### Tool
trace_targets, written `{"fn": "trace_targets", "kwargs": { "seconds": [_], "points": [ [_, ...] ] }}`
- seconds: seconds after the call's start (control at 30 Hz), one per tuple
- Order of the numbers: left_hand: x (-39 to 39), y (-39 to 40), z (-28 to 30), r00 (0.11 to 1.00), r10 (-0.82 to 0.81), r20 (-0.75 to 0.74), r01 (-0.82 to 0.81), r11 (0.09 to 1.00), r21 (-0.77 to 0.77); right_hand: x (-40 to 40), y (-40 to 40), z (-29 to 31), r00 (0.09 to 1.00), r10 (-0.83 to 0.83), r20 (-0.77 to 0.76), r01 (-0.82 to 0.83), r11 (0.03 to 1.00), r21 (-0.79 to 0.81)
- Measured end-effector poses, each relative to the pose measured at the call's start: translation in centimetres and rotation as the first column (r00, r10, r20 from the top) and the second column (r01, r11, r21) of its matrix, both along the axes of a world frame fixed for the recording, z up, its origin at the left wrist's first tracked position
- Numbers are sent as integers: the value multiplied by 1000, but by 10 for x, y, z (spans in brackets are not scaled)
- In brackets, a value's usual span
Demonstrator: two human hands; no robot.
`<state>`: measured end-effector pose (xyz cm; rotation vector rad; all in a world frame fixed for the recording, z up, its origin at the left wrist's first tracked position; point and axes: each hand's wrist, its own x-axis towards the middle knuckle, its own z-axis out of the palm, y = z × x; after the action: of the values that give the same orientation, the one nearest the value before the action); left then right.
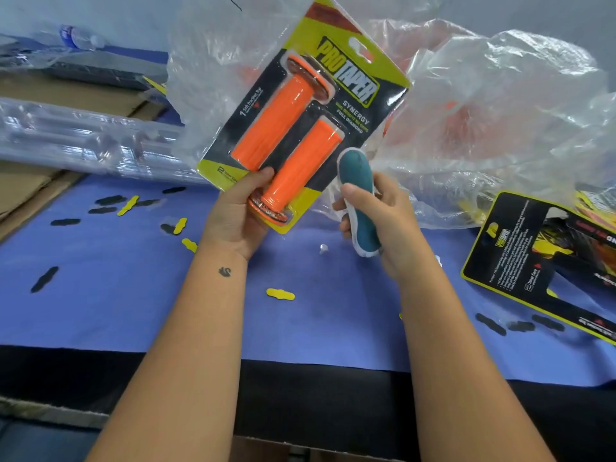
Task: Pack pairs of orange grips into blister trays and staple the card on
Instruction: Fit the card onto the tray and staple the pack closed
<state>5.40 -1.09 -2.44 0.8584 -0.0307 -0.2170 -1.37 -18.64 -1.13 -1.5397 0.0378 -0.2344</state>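
We work over a blue cloth-covered table point(133, 295), with a big crumpled clear plastic bag point(500, 128) heaped at the far right and a stack of empty clear blister trays point(83, 138) lying far left. A second printed black-and-yellow backing card point(533, 261) rests flat at the right edge, and small black and yellow punched-out card scraps point(280, 294) are scattered across the cloth.

Our left hand point(238, 211) grips the lower corner of a finished-looking blister pack point(300, 115), its yellow-and-black card holding two orange ribbed grips point(276, 121) under clear plastic. We hold it upright above the table, long axis tilted from lower left to upper right, face toward us.

Our right hand point(376, 211) is wrapped round a teal-and-white handheld stapler point(358, 201), thumb on top, its nose pointing up and sitting just beside the pack's lower right edge. We judge that edge the likeliest spot for the next staple, since the right hand is nearest it; the stapler is not yet biting the card.
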Motion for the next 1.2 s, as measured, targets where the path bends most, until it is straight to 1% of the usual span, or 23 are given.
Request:
{"fn": "trace_targets", "kwargs": {
  "seconds": [0.13, 0.33, 0.47, 0.6, 0.7, 0.77, 0.83, 0.87, 1.0, 1.07, 1.13, 1.2],
  "points": [
    [0, 0, 0, 999, -17, 35, 14, 996, 85, 2, -7, 1, 991, -126, 47, 118, 981, 152],
    [1, 3, 0, 998, -25, 63, 14, 986, 167, 5, -8, 4, 973, -224, 63, 185, 909, 374],
    [2, 9, 0, 996, -42, 83, 24, 976, 216, 5, -12, 4, 949, -312, 37, 269, 868, 417],
    [4, 14, 0, 996, -86, 19, 79, 971, 227, 4, -15, 4, 954, -299, -12, 276, 864, 422],
    [6, 20, 0, 997, -73, -6, 72, 965, 253, 2, -20, 8, 953, -302, -16, 279, 855, 438],
    [5, 20, 1, 999, -40, 30, 29, 955, 296, 2, -19, 9, 943, -333, -26, 316, 866, 388],
    [2, 10, 3, 996, -7, 93, -19, 961, 275, 4, -10, 6, 935, -355, -20, 346, 893, 288],
    [0, 4, 4, 994, -8, 106, -19, 967, 253, 6, -4, 4, 939, -344, -25, 339, 908, 246],
    [-3, -5, 5, 997, -46, 68, 29, 971, 238, 7, 1, 5, 977, -210, -40, 214, 965, 153],
    [1, 0, 4, 998, -35, 49, 23, 973, 230, 5, -7, 6, 991, -133, -26, 135, 986, 102],
    [3, 3, 3, 1000, -20, 19, 16, 976, 218, 3, -12, 5, 997, -77, -24, 79, 993, 87],
    [5, 2, 1, 1000, 11, -13, -9, 985, 175, 2, -12, 4, 999, -5, -47, 8, 998, 68]
  ]
}}
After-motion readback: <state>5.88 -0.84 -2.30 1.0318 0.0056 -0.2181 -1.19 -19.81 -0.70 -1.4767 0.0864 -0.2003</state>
